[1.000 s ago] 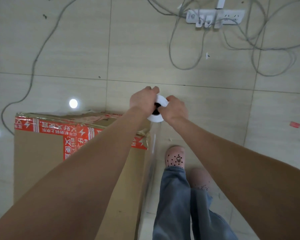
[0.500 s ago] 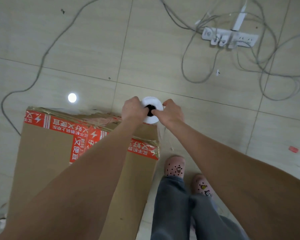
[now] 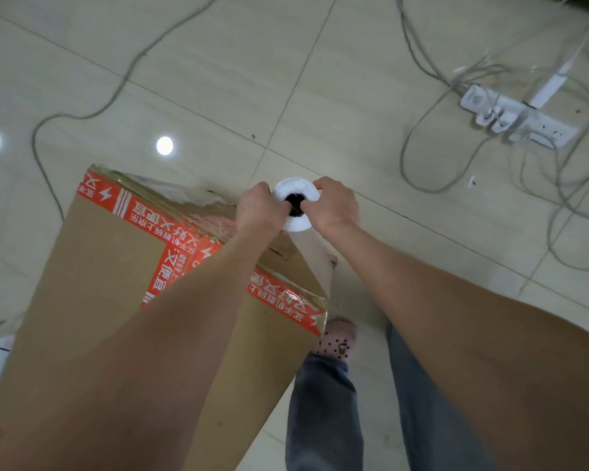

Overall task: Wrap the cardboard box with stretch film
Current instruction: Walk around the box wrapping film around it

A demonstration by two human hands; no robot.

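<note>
While one cardboard box [image 3: 109, 300] stands at near left, both hands hold one stretch film roll [image 3: 296, 188] upright just past its far right corner.
Nearest, two legs [image 3: 323, 419] and one pink clog [image 3: 337, 341] stand right of the box. Farther out, the left hand [image 3: 261, 209] and right hand [image 3: 334, 207] each curl round the roll's top end, which faces the camera, long axis vertical; clear film [image 3: 317, 263] hangs below it. Farthest right lies one power strip [image 3: 517, 120] among loose cables [image 3: 419, 141].

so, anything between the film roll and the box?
Nothing visible. Left hand and right hand grip the film roll just past the box, at its far corner; power strip and cables lie apart, to the right.
</note>
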